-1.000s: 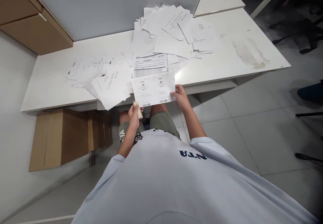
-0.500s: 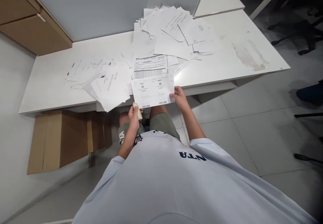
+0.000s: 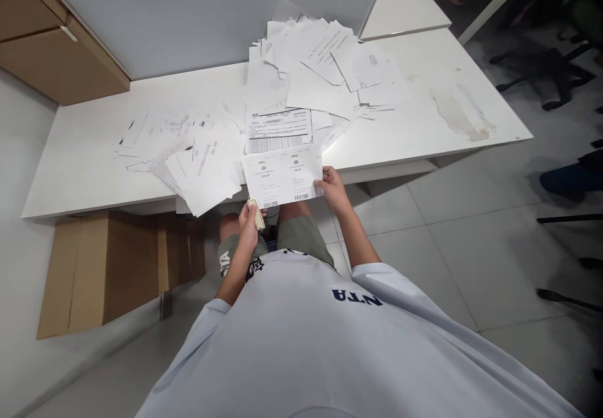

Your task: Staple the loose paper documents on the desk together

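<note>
A printed sheet of paper [image 3: 283, 178] with two receipt-like columns and barcodes along its lower edge is held tilted at the front edge of the desk. My right hand [image 3: 332, 188] pinches its right edge, thumb on top. In my closed left hand [image 3: 248, 220], under the thumb, is a small cream oblong object [image 3: 257, 215] with a darker outline; its kind is unclear. That hand is also at the sheet's lower left corner, fingers partly hidden. Just behind the sheet lies another printed page [image 3: 280, 130] with a table on it.
A large heap of loose papers [image 3: 320, 60] covers the middle back of the white desk [image 3: 419, 122]. More papers [image 3: 207, 170] are spread to the left, some overhanging the front edge. Cardboard boxes [image 3: 127, 267] stand underneath at left. An office chair base [image 3: 546, 78] is at far right.
The view has shifted slightly, so everything appears a little lower and further left. Both hands keep their hold on the sheet and the cream object, with hardly any other movement.
</note>
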Motion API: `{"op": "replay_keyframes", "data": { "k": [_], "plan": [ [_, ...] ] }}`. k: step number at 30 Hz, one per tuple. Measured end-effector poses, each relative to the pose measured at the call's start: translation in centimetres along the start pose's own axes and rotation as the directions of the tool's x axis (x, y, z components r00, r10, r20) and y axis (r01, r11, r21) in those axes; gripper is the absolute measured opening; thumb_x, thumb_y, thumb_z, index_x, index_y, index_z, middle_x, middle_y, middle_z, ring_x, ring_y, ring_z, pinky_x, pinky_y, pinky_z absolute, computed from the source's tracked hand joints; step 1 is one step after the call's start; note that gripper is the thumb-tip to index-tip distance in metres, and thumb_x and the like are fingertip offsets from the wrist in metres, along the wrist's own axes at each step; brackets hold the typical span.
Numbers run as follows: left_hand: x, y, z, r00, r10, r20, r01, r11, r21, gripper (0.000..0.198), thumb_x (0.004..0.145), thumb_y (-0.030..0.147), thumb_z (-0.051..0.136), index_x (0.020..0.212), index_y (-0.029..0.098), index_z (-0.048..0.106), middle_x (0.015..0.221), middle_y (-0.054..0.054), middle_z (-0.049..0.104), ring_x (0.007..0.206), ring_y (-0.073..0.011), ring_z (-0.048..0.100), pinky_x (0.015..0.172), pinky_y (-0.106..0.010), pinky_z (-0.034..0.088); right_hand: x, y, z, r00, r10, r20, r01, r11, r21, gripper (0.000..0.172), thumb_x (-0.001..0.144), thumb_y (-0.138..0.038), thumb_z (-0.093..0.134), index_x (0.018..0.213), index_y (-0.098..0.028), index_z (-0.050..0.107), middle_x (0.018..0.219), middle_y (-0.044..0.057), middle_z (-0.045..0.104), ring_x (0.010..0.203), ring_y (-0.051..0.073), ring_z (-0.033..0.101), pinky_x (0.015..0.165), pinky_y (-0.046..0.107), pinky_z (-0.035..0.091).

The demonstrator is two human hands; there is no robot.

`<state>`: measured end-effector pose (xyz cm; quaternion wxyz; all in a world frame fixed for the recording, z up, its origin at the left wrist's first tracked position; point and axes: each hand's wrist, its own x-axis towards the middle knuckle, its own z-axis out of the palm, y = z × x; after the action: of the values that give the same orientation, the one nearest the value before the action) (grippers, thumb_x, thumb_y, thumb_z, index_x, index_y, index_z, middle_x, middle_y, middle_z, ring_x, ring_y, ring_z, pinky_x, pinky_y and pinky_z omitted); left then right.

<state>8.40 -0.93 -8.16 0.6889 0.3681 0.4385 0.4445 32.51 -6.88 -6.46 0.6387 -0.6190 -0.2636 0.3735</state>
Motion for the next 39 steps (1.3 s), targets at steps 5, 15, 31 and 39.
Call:
{"op": "replay_keyframes", "data": {
  "k": [5,15,31,39],
  "plan": [
    [-0.2,-0.3,-0.7,1.000,0.007,0.017,-0.007,1.000,0.013,0.054,0.067,0.059,0.079,0.098,0.016,0.068,0.095,-0.009,0.073,0.072,-0.0135,0.068,0.065,-0.023,0.053,2.1,-2.4,-0.4,0.989,-0.114,-0.099,0.109,0.993,-0.052,0.029,0.068,-0.028,0.059,0.096,-0.025,0.050,0.086,0.001,0.066,0.081,0.020,0.062,0.074,0.032,0.050],
    [0.0,-3.1,-6.0,0.993,-0.072,-0.095,0.084,0.988,0.130,0.055,0.062,0.058,0.082,0.098,0.018,0.069,0.101,-0.010,0.074,0.073,-0.0161,0.069,0.064,-0.027,0.054,17.4,-9.4,-1.7,0.860,-0.389,-0.332,0.202,0.855,-0.478,0.049,0.073,-0.017,0.057,0.121,-0.018,0.051,0.107,0.012,0.064,0.111,0.031,0.056,0.103,0.055,0.042],
    [1.9,-3.9,-11.3,0.970,-0.061,-0.233,0.074,0.996,0.044,0.053,0.056,0.055,0.085,0.092,0.019,0.069,0.083,-0.002,0.073,0.067,-0.0154,0.068,0.065,-0.026,0.055,1.2,-0.6,20.8,0.533,-0.275,0.800,0.831,0.351,-0.433,0.071,0.088,-0.047,0.062,0.149,-0.018,0.038,0.159,0.017,0.032,0.149,0.036,0.023,0.120,0.059,0.015],
    [2.6,-4.7,-11.6,0.972,-0.090,-0.219,0.080,0.995,-0.054,0.050,0.063,0.052,0.082,0.094,0.015,0.069,0.081,-0.004,0.074,0.067,-0.0150,0.069,0.064,-0.025,0.055,3.7,-2.1,17.9,0.467,-0.340,0.816,0.877,0.296,-0.379,0.034,0.091,-0.012,0.051,0.120,-0.018,0.067,0.112,0.012,0.072,0.104,0.025,0.062,0.092,0.040,0.045]
  ]
}}
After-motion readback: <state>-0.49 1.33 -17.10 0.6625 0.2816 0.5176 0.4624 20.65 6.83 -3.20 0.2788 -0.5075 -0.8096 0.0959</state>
